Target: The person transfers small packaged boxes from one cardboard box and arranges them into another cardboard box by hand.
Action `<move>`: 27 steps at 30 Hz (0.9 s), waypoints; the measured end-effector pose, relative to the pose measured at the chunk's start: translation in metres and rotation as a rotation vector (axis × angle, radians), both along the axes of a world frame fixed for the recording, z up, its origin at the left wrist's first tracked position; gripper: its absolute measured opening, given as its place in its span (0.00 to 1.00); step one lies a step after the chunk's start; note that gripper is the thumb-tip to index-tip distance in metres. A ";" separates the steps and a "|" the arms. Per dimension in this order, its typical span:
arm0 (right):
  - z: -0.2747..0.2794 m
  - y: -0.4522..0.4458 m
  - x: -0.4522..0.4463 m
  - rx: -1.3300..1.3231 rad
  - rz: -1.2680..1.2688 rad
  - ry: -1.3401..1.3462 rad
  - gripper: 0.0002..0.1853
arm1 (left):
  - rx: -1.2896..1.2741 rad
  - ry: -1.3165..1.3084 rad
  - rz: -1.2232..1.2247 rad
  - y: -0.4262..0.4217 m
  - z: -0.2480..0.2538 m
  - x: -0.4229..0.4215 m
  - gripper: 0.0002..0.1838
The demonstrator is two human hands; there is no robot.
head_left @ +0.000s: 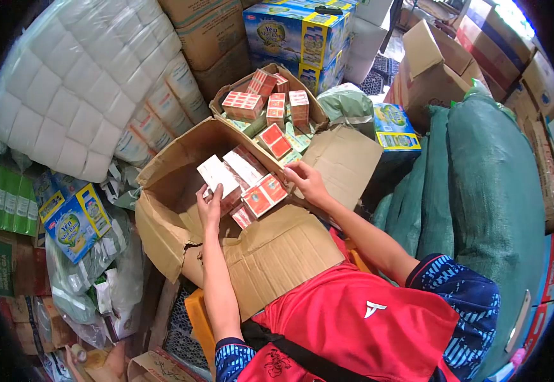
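An open cardboard carton [270, 245] stands in front of me with several small shrink-wrapped packs of red and white boxes inside. My left hand [210, 207] is in the carton, its fingers on the near edge of a white-topped pack [218, 175]. Beside that lies another white-topped pack [245, 167], and nearer me is a red pack [265, 195]. My right hand [309, 183] hovers by the carton's right side, fingers slightly bent and apart, with nothing visible in them. A second carton [318, 114] behind holds more red packs [243, 105].
Large green sacks [493, 191] stand on the right. Plastic-wrapped white rolls [67, 95] are piled at left. Blue drink cartons [299, 38] and an open brown box [430, 70] are at the back. Part of another person [108, 364] shows at lower left.
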State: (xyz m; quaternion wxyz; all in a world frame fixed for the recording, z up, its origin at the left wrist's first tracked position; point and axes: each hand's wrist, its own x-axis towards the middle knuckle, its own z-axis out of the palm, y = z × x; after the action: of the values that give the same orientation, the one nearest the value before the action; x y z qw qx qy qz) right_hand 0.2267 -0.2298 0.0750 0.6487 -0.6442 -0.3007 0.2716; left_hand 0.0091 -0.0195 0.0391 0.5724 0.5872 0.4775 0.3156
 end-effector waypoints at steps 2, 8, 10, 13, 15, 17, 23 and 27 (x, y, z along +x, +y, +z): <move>-0.002 0.000 0.000 -0.003 0.000 -0.001 0.17 | 0.064 0.080 -0.051 -0.006 0.006 0.000 0.38; -0.005 0.000 0.004 -0.002 0.013 0.021 0.21 | 0.168 0.100 -0.114 -0.004 0.001 0.000 0.36; -0.008 0.004 0.012 0.012 -0.005 0.032 0.25 | 0.147 0.096 -0.136 -0.006 0.003 -0.003 0.36; -0.001 0.021 0.048 0.005 -0.116 0.397 0.32 | 0.133 0.086 -0.154 -0.016 0.014 -0.001 0.36; 0.002 0.039 0.079 -0.121 -0.210 0.063 0.33 | 0.213 0.087 -0.147 -0.026 0.030 -0.001 0.33; -0.016 0.069 0.123 -0.131 -0.244 -0.219 0.35 | 0.263 0.121 -0.145 -0.011 0.006 -0.004 0.28; -0.017 0.130 0.195 -0.368 -0.336 -0.861 0.45 | 0.173 0.024 -0.046 0.000 0.008 0.001 0.21; -0.033 0.125 0.180 -0.441 -0.385 -0.848 0.34 | 0.176 0.033 -0.014 0.004 -0.003 0.002 0.21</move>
State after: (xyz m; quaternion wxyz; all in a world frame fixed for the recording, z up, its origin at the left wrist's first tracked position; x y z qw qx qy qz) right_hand 0.4069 -0.1045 0.0419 0.3568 -0.8628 -0.3488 -0.0810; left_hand 0.0107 -0.0155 0.0361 0.5128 0.6437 0.4530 0.3427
